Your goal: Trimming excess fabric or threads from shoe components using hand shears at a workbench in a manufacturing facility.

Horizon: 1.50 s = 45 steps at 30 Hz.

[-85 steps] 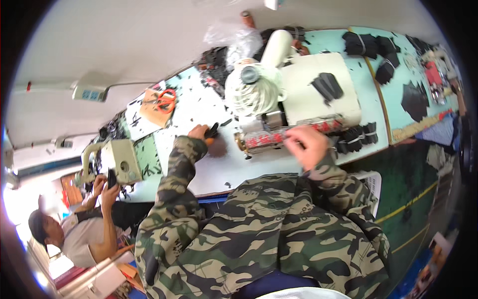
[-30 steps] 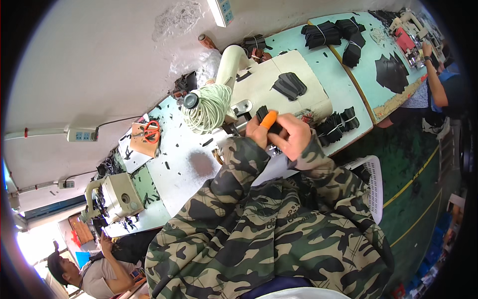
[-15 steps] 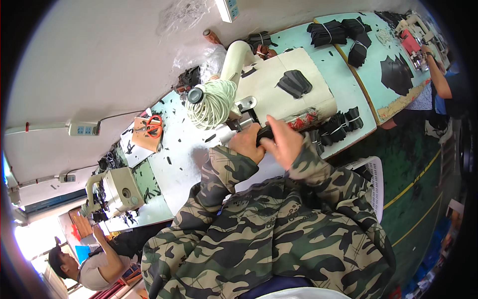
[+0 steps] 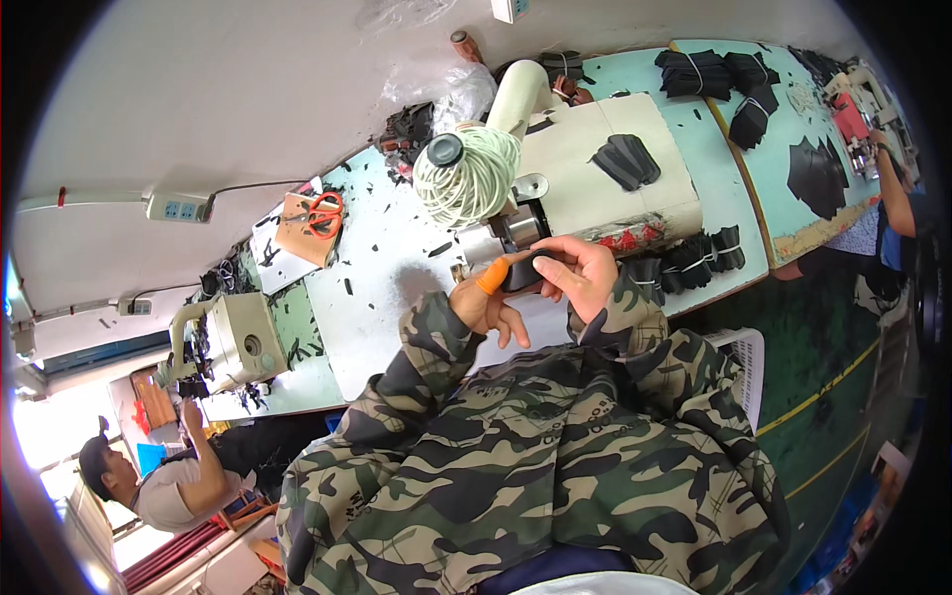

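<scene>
Between my two hands, in front of the sewing machine, is a small black leather-like piece (image 4: 528,270). My right hand (image 4: 587,276) pinches it, with the thumb on top. My left hand (image 4: 478,303) wears an orange finger cover, which presses at the piece's left end; its lower fingers hang apart below. The cream machine (image 4: 565,149) stands just beyond, with a bundle of pale cord (image 4: 466,178) hung at its left end. On the machine bed lies a stack of black pieces (image 4: 627,162).
Tied black bundles (image 4: 689,256) lie right of my hands, and more bundles (image 4: 692,74) farther back. Scissors with orange handles (image 4: 323,215) rest on brown card at the left. A white basket (image 4: 749,372) stands by my right side. Other people work at both sides.
My left hand has turned, bringing its orange finger cover and hanging fingers into sight. The black piece shows more between my hands. The whole view has shifted, so the machine appears farther right.
</scene>
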### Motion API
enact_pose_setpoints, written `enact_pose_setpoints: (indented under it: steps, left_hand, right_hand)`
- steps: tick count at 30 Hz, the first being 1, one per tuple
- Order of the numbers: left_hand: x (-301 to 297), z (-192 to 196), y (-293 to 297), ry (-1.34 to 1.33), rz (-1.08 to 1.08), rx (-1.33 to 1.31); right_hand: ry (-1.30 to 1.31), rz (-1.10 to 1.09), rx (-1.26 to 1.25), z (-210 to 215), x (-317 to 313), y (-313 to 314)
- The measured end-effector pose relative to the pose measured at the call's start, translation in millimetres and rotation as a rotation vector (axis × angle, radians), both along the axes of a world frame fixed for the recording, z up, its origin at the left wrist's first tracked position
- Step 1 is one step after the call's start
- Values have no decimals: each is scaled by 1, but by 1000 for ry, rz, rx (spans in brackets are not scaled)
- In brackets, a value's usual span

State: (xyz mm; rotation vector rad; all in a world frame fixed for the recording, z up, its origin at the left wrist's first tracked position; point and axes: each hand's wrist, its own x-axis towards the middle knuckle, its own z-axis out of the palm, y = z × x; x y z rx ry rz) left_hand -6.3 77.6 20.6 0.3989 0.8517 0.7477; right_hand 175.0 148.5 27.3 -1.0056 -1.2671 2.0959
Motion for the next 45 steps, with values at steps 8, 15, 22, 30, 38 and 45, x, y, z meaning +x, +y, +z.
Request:
enact_pose_setpoints:
  steps: [8,15,22,30,38,45]
  left_hand:
    - [14,-6,-5,305,222,84]
    - [-9,24,15,421,36,93]
    - [-53,25,29,596,-299,-150]
    - [-39,32,62,578,-360,-179]
    - [-49,16,43,601,-134,-189]
    - [-59,14,32,664,-67,-104]
  right_hand:
    - [-247,-68,253,-19,-16,-11]
    - [-267,52,92,-9,-17,5]
    - [-356,318,292,-28,-31,15]
    - [-468,102,876,-24,-19,35]
    - [-330,259,725,-24,-12,47]
    - [-387,156,779,-21,-16,43]
